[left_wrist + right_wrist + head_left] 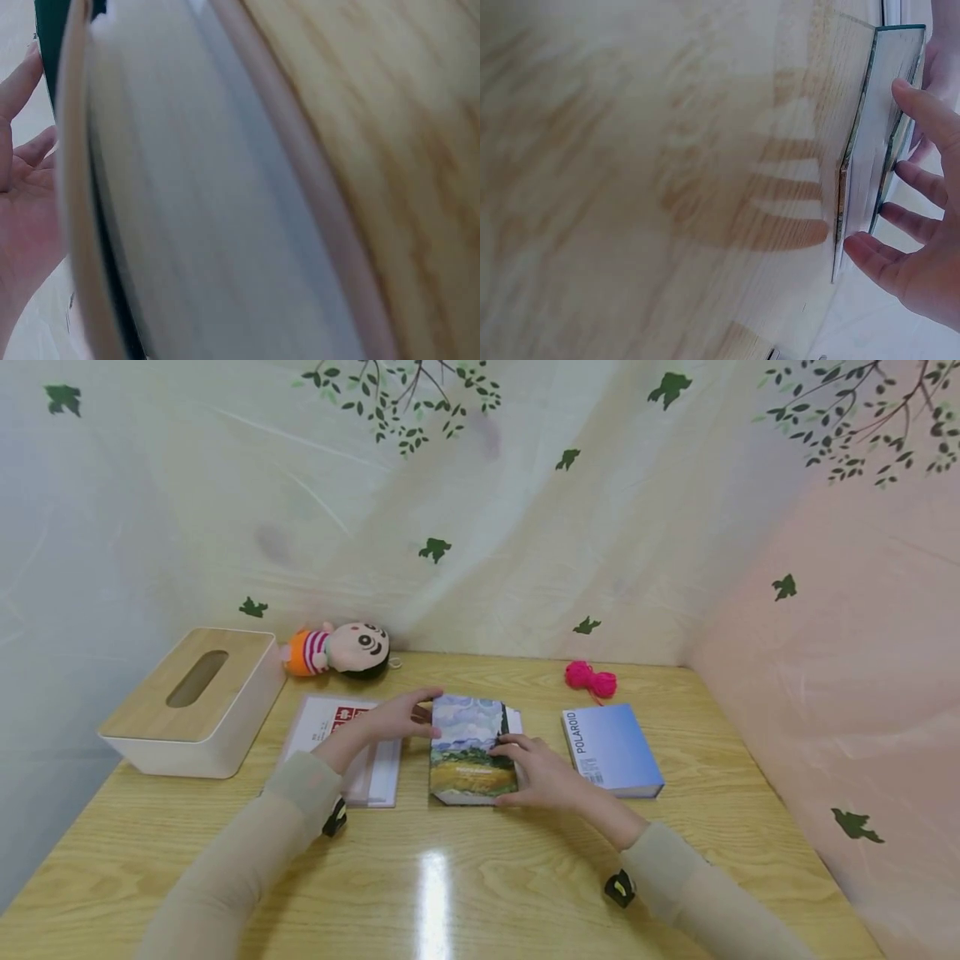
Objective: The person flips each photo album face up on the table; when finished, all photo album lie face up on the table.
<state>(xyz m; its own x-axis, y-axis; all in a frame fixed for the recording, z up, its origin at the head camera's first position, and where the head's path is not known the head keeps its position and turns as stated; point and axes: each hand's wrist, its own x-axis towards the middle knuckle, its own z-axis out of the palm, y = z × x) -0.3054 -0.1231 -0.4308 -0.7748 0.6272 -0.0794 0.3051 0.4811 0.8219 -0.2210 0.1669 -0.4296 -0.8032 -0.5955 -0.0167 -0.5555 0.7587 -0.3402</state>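
A thick book (468, 752) with a painted landscape cover lies near the middle of the table, its page edges facing me. My left hand (397, 714) holds its left side, fingers near the far corner. At the right side, my right hand (543, 772) grips the book, with fingers over the cover's edge and the thumb at the near corner. In the right wrist view the fingertips of the right hand (930, 217) touch the book (870, 135). A white edge shows beside the book's far right corner; what it belongs to is hidden.
Left of the book lies a pale, pink-edged book (382, 777), partly under my left forearm. A blue POLAROID book (618, 747) lies to the right. Farther back are pink yarn (590, 679) and a plush doll (337, 650). A tissue box (195, 702) stands at the left.
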